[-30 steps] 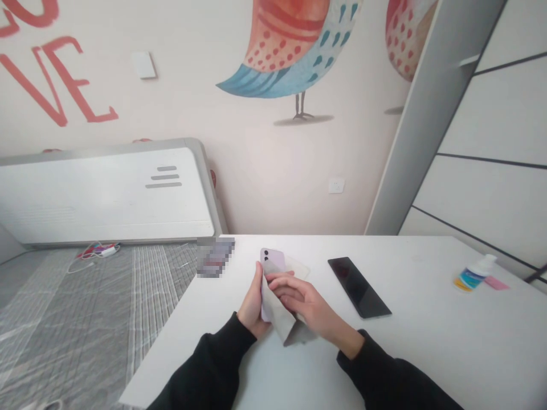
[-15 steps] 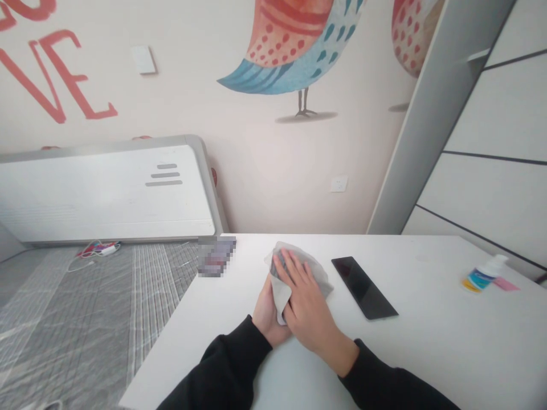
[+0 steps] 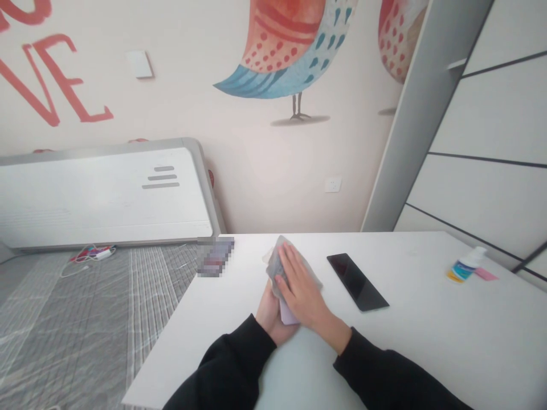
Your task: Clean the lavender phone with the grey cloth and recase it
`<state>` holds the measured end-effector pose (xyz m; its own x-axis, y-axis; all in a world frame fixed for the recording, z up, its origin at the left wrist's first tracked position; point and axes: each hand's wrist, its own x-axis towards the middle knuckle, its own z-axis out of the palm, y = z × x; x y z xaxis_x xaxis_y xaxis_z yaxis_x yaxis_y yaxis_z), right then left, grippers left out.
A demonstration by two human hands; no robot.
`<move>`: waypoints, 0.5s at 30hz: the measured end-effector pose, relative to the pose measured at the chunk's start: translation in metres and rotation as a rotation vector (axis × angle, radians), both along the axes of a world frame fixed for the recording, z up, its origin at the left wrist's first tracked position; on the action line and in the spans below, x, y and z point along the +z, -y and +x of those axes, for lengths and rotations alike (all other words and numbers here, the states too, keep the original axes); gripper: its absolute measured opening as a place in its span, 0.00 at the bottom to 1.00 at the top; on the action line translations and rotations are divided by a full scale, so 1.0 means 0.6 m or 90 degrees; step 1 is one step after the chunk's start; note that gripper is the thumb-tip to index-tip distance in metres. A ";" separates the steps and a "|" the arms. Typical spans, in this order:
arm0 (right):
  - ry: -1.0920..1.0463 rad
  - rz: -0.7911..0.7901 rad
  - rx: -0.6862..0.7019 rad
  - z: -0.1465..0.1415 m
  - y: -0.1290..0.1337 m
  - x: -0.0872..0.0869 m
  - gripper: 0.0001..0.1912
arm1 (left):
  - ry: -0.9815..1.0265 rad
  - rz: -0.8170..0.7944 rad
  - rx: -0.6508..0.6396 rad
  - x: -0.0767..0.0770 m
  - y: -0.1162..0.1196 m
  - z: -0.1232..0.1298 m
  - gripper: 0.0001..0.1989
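Observation:
A flat, phone-shaped pale-purple thing rests in my left hand, whose fingers are closed round it from beneath and mostly hidden. Over its upper part lies a thin grey cloth, slightly crumpled, which hides the rest of it. My right hand presses the cloth down from above, fingers long and close together. Both hands are held over the white table. To their right lies a black tablet, flat and dark-screened, touched by neither hand.
The white table spans the front. A white pump bottle with a blue and yellow label stands at the right by a pink slip. A pixelated item sits at the back left edge. Beyond is a bed with a grey-striped cover.
My right hand and the cloth have shifted a little up the flat thing, baring its pale-purple lower end. The whole view has swung slightly to the right.

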<state>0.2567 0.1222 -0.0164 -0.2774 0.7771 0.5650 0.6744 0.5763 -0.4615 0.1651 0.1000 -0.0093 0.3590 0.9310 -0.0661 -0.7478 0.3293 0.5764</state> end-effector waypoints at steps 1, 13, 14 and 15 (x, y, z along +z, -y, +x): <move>-0.027 0.001 -0.031 0.002 -0.009 -0.005 0.33 | 0.024 -0.023 -0.051 0.002 0.003 0.002 0.25; 0.116 0.100 0.151 -0.011 0.036 0.007 0.40 | 0.097 -0.038 0.120 -0.022 -0.014 -0.011 0.27; 0.103 0.094 0.137 -0.008 0.029 0.009 0.39 | 0.095 -0.026 0.118 -0.021 -0.012 -0.008 0.28; 0.080 0.089 0.108 -0.006 0.022 0.010 0.38 | 0.093 -0.019 0.101 -0.017 -0.008 -0.004 0.28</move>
<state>0.2530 0.1092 -0.0102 -0.4722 0.6298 0.6167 0.6095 0.7387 -0.2877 0.1627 0.1049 -0.0197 0.2157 0.9751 -0.0524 -0.8663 0.2158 0.4504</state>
